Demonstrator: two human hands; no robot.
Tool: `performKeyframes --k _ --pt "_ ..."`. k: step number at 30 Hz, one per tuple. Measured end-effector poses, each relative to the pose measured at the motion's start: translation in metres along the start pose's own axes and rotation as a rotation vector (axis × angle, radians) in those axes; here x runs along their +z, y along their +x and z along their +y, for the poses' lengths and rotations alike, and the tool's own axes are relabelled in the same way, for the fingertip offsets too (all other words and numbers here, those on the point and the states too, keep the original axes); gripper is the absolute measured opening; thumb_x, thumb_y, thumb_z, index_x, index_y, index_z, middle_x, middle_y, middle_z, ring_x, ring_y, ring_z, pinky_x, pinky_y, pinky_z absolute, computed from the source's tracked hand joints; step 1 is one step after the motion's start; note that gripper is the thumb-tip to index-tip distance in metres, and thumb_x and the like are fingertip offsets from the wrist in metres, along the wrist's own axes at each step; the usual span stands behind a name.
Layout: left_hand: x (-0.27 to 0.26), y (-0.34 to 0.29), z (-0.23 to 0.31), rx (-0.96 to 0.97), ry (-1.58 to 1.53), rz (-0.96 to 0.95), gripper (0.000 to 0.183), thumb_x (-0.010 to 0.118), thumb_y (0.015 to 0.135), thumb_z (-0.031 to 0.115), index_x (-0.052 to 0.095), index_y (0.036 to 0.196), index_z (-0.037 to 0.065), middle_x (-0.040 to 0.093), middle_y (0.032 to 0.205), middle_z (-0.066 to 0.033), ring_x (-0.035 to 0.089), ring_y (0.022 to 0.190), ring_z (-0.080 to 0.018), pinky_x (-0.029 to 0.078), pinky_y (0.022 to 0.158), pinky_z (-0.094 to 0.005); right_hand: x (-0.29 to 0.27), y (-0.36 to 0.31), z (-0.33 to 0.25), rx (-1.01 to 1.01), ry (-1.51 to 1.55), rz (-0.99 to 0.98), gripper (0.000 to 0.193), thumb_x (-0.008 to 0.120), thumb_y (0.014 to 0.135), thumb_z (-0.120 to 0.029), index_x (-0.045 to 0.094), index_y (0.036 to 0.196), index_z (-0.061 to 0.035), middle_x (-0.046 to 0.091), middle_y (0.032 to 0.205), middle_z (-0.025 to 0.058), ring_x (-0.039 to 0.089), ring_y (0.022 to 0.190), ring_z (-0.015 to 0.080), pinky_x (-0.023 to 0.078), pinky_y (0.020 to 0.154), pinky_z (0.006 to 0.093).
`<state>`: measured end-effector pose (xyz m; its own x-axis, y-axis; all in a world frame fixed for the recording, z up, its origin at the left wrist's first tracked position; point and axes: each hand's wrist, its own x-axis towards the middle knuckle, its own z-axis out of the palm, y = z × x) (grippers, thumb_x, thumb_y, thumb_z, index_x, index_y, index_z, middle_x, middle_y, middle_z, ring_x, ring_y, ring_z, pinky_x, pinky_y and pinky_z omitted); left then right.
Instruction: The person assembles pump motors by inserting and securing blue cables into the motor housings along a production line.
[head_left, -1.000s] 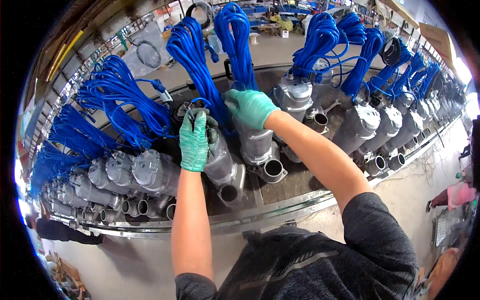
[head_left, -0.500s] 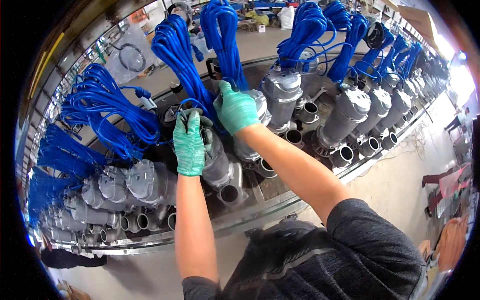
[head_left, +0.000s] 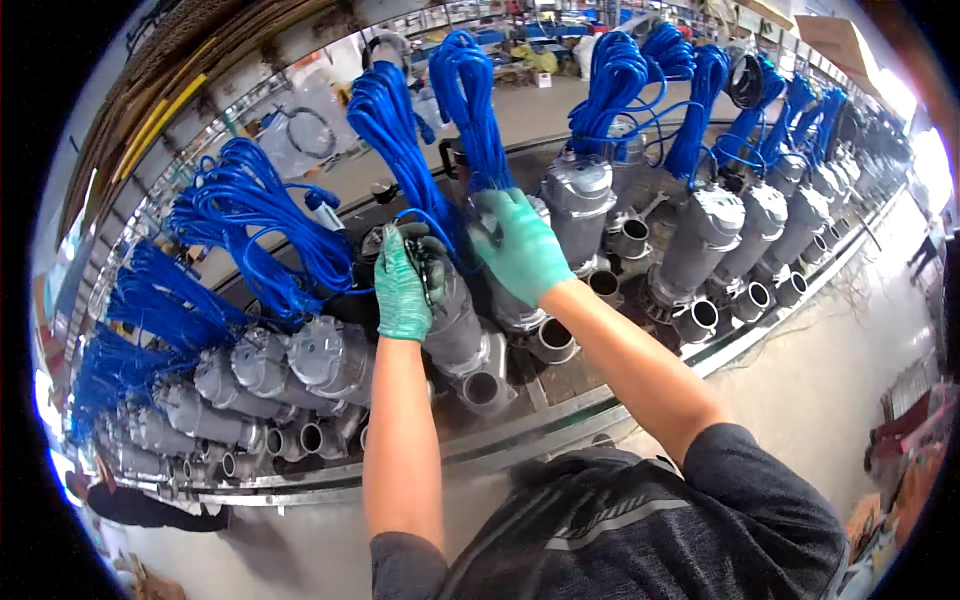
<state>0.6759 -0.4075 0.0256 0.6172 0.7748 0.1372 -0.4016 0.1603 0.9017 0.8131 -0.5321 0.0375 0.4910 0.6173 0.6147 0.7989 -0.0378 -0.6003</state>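
left hand [head_left: 403,288], its grip i cannot tell, should steady the grey housing [head_left: 457,328] from above, while right hand [head_left: 524,252], spread to the housing's right, avoids tugging the blue cable [head_left: 398,140].

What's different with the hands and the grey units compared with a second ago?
The right hand has drawn back slightly toward the person over its grey unit; its fingers, curled before, now look more spread, though blurred. Whether it let go of anything can't be told. The left hand stays at the top of the neighbouring unit, and the blue cable bundles stand as they did.
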Motion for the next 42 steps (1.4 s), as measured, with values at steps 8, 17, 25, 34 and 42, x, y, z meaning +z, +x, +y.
performKeyframes --k 8,17,25,34,42 --pt "0.060 -0.054 -0.028 -0.235 -0.328 0.247 0.032 0.063 0.101 0.040 0.064 0.109 0.009 0.068 0.087 -0.0056 0.063 0.069 -0.0158 0.052 0.057 -0.0270 -0.045 -0.074 -0.019 0.041 0.375 -0.166 0.035 0.077 0.088 -0.024 0.067 0.112 -0.0010 0.066 0.105 0.0201 0.066 0.096 0.0396 0.053 0.084 0.0440" --pt "0.089 -0.085 -0.076 -0.099 -0.493 0.322 0.019 0.064 0.101 0.020 0.059 0.117 0.010 0.065 0.092 -0.0064 0.063 0.077 -0.0173 0.056 0.062 -0.0309 -0.056 -0.127 0.014 0.039 0.334 -0.183 0.039 0.079 0.086 -0.022 0.064 0.116 -0.0027 0.069 0.096 0.0195 0.068 0.086 0.0408 0.055 0.073 0.0442" --pt "0.101 -0.092 -0.108 0.020 -0.364 0.312 0.017 0.059 0.104 0.017 0.060 0.120 0.011 0.066 0.092 -0.0063 0.063 0.071 -0.0181 0.054 0.060 -0.0309 -0.069 -0.137 0.022 0.086 0.064 -0.219 0.028 0.066 0.095 -0.016 0.061 0.120 -0.0038 0.070 0.090 0.0227 0.070 0.077 0.0418 0.056 0.067 0.0461" --pt "0.094 -0.078 -0.098 -0.119 -0.452 0.350 0.012 0.057 0.104 0.023 0.058 0.107 0.011 0.061 0.085 -0.0039 0.052 0.058 -0.0143 0.039 0.043 -0.0264 -0.088 -0.131 0.039 0.198 0.368 -0.038 0.026 0.054 0.102 -0.019 0.060 0.119 0.0007 0.070 0.098 0.0134 0.064 0.085 0.0169 0.053 0.079 0.0340" --pt "0.061 -0.028 -0.007 0.304 0.094 0.247 0.011 0.058 0.105 0.022 0.056 0.108 0.011 0.059 0.079 -0.0009 0.046 0.048 -0.0084 0.032 0.038 -0.0228 -0.150 -0.038 0.116 0.348 0.601 0.182 0.029 0.056 0.099 -0.017 0.057 0.120 0.0041 0.069 0.111 0.0124 0.062 0.099 0.0172 0.050 0.088 0.0326"
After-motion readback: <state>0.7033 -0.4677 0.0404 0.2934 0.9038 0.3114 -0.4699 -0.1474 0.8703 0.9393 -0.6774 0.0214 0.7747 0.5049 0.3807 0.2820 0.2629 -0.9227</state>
